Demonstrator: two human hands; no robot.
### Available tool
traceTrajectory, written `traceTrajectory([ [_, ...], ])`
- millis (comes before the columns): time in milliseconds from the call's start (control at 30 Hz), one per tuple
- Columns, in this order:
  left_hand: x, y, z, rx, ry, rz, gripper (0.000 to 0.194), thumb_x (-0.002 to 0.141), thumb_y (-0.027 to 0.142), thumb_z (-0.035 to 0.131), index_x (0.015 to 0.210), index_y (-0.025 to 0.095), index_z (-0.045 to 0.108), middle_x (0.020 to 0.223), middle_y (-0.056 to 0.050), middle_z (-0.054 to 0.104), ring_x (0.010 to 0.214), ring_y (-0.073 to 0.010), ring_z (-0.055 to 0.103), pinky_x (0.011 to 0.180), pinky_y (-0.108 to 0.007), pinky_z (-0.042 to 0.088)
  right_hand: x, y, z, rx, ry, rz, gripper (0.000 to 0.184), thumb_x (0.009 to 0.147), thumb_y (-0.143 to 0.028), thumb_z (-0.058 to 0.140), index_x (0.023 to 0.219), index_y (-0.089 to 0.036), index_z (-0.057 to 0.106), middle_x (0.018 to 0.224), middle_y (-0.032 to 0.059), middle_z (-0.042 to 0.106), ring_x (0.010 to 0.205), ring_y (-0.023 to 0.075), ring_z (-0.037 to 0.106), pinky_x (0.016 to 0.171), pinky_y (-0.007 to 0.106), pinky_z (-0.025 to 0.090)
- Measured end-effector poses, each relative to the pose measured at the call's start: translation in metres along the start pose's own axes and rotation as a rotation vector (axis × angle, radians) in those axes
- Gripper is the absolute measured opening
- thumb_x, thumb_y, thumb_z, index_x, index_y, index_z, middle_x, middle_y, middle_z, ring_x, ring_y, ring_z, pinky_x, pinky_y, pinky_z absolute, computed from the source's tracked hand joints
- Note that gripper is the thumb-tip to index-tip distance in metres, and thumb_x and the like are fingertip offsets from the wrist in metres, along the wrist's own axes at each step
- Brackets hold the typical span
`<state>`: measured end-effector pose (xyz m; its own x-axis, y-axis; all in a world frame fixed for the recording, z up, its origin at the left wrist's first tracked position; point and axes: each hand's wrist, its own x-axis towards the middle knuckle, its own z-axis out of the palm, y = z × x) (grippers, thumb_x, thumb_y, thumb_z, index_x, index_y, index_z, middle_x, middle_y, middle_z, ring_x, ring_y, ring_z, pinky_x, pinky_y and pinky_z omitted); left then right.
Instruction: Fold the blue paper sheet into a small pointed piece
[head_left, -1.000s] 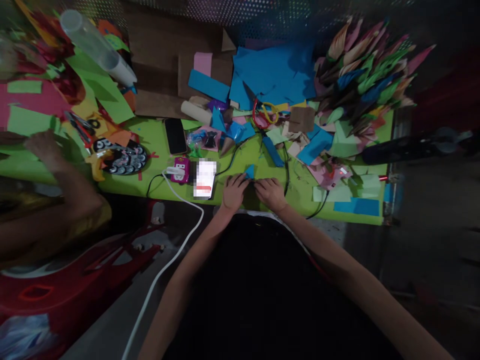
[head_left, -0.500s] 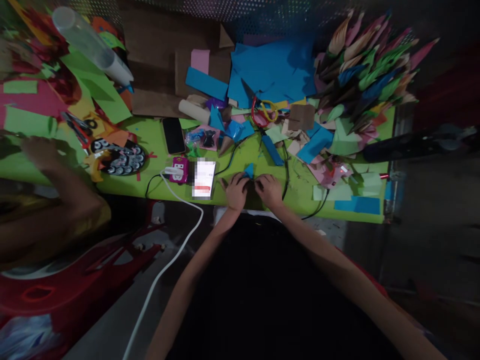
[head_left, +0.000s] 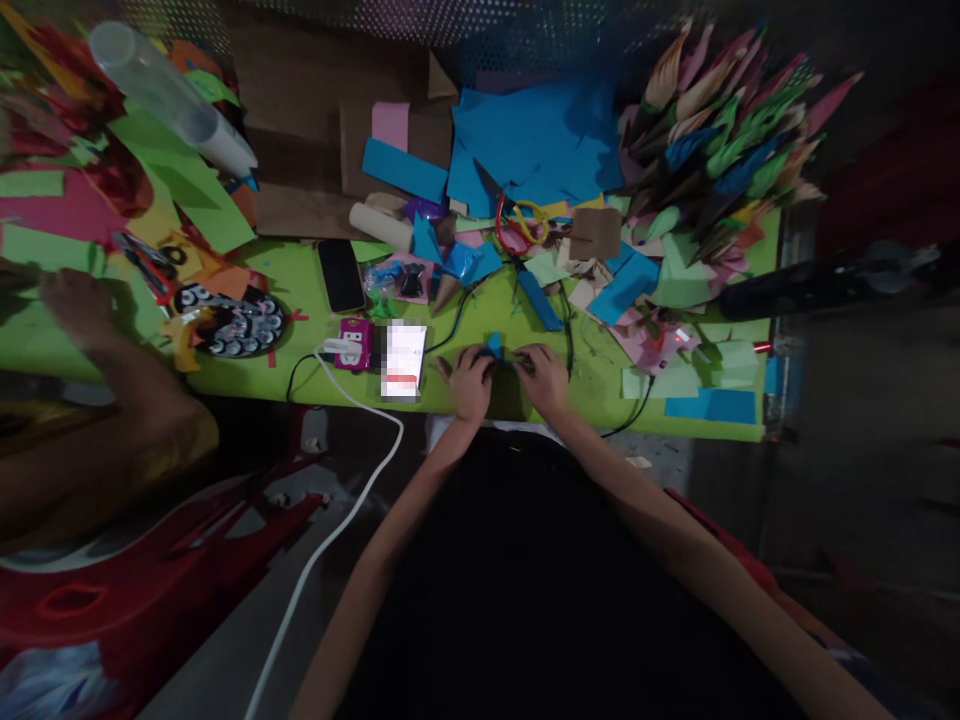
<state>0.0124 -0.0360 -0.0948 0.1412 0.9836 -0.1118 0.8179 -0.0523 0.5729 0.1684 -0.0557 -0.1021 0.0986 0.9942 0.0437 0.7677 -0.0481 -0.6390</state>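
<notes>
My left hand (head_left: 471,385) rests low over the table's front edge with its fingers closed on a small folded piece of blue paper (head_left: 493,346), whose pointed tip sticks up past the fingertips. Just to the right, my right hand (head_left: 546,380) is closed in a pinch, its fingertips turned toward the left hand. What it pinches is dark and too small to make out. A lit phone (head_left: 403,360) lies left of my left hand. Beyond the hands are a glue gun with a blue handle (head_left: 538,300) and a small brown paper cone (head_left: 445,292).
Scissors with red and yellow handles (head_left: 517,228), blue sheets (head_left: 540,140) and paper scraps lie behind. Paper-wrapped cones (head_left: 742,150) stand back right. A pink power socket (head_left: 354,345) trails a white cable (head_left: 337,535). At left, another person's hand (head_left: 79,305) is near a black tray (head_left: 232,318).
The view has shifted slightly. My right fingers have turned a little and a dark bit now shows at their tips. The blue paper tip sits slightly lower by my left fingers.
</notes>
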Motion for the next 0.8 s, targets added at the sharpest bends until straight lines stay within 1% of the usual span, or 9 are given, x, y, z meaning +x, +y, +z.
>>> traceTrajectory([
  [100,0.0,0.0,0.0,0.008,-0.011,-0.008,0.016,0.093,0.028,0.061,0.101,0.031,0.075,0.132,-0.004,0.068,0.13,-0.0278,0.054,0.127,-0.061,0.002,-0.006,-0.002,-0.003,-0.102,-0.024,-0.057,0.016,0.096,-0.026,0.055,0.099,-0.023,0.071,0.104,0.0093,0.071,0.1,0.0255,0.063,0.086,0.038,0.044],
  [267,0.0,0.002,-0.002,0.004,-0.023,-0.01,0.018,0.096,0.026,0.056,0.101,0.03,0.073,0.133,-0.004,0.067,0.129,-0.0272,0.054,0.127,-0.059,0.002,-0.012,-0.008,0.002,-0.222,-0.057,-0.074,0.022,0.098,-0.027,0.053,0.106,-0.022,0.073,0.107,0.0103,0.071,0.098,0.0254,0.061,0.086,0.038,0.041],
  [367,-0.001,0.002,-0.004,-0.007,-0.017,-0.004,0.019,0.097,0.026,0.054,0.099,0.029,0.072,0.133,-0.003,0.067,0.13,-0.027,0.053,0.128,-0.058,0.001,-0.013,-0.01,0.004,-0.248,-0.065,-0.062,0.023,0.098,-0.027,0.052,0.108,-0.022,0.073,0.109,0.0112,0.071,0.098,0.0262,0.06,0.085,0.039,0.04],
  [567,-0.002,0.0,-0.005,-0.01,-0.025,0.019,0.018,0.096,0.025,0.055,0.1,0.029,0.072,0.134,-0.002,0.067,0.13,-0.0276,0.053,0.126,-0.063,0.003,-0.012,-0.01,0.006,-0.267,-0.082,-0.055,0.024,0.097,-0.025,0.052,0.111,-0.02,0.072,0.111,0.0127,0.07,0.099,0.0278,0.058,0.084,0.04,0.039],
  [800,-0.002,-0.003,-0.002,0.031,-0.039,0.032,0.02,0.097,0.025,0.053,0.103,0.031,0.071,0.136,-0.001,0.066,0.132,-0.0264,0.052,0.128,-0.061,0.001,-0.01,-0.012,0.01,-0.264,-0.055,-0.06,0.021,0.096,-0.024,0.054,0.103,-0.021,0.073,0.105,0.0111,0.071,0.096,0.0269,0.057,0.083,0.039,0.036],
])
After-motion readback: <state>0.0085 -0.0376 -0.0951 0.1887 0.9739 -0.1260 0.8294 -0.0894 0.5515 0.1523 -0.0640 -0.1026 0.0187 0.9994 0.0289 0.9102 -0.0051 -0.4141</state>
